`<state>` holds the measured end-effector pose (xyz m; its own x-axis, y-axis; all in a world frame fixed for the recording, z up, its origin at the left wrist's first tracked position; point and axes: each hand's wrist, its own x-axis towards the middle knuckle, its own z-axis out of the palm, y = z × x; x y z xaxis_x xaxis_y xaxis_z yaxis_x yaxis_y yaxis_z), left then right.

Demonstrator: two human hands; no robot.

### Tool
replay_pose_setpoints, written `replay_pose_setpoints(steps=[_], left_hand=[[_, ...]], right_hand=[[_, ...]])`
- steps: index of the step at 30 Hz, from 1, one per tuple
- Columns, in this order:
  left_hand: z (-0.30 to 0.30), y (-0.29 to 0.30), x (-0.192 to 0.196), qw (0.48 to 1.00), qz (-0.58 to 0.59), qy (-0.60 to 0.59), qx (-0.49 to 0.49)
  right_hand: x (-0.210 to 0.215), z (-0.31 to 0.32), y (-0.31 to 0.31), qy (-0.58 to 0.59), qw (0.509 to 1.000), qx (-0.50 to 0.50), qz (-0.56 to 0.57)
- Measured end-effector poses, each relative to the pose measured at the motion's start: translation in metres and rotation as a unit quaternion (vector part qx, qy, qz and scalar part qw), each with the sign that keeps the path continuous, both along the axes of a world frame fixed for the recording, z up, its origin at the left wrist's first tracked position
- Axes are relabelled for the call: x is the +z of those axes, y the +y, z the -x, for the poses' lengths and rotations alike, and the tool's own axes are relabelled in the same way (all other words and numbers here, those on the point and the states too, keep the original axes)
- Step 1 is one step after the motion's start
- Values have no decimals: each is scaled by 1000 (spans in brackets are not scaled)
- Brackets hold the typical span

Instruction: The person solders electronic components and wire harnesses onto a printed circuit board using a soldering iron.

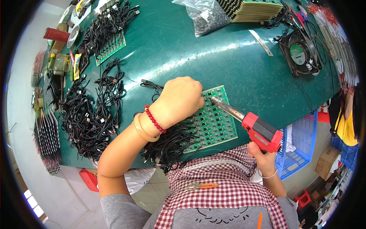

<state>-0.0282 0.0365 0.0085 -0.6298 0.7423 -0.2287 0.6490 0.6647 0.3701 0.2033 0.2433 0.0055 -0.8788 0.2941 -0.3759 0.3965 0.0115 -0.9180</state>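
The red soldering gun (261, 132) is gripped in the right hand (262, 157), fingers closed around its handle. Its long barrel is angled up-left, the tip touching the green circuit panel (215, 122) just beside the left hand (181, 100), which is curled shut on the panel among black cables (167, 143).

red soldering gun (256, 129) | tip on board | green circuit board (213, 122) | flat, table's near edge
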Motion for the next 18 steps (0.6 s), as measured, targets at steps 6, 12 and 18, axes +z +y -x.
replay_pose_setpoints(steps=[6, 12, 18], left_hand=[[3, 6, 5, 1000, 26, 0, -15], [4, 6, 4, 999, 21, 15, -26], [5, 6, 2, 999, 24, 8, -20]], right_hand=[[0, 1, -1, -2, 1000, -3, 10], [-1, 3, -3, 2, 1000, 15, -5], [-9, -14, 2, 4, 1000, 2, -11]])
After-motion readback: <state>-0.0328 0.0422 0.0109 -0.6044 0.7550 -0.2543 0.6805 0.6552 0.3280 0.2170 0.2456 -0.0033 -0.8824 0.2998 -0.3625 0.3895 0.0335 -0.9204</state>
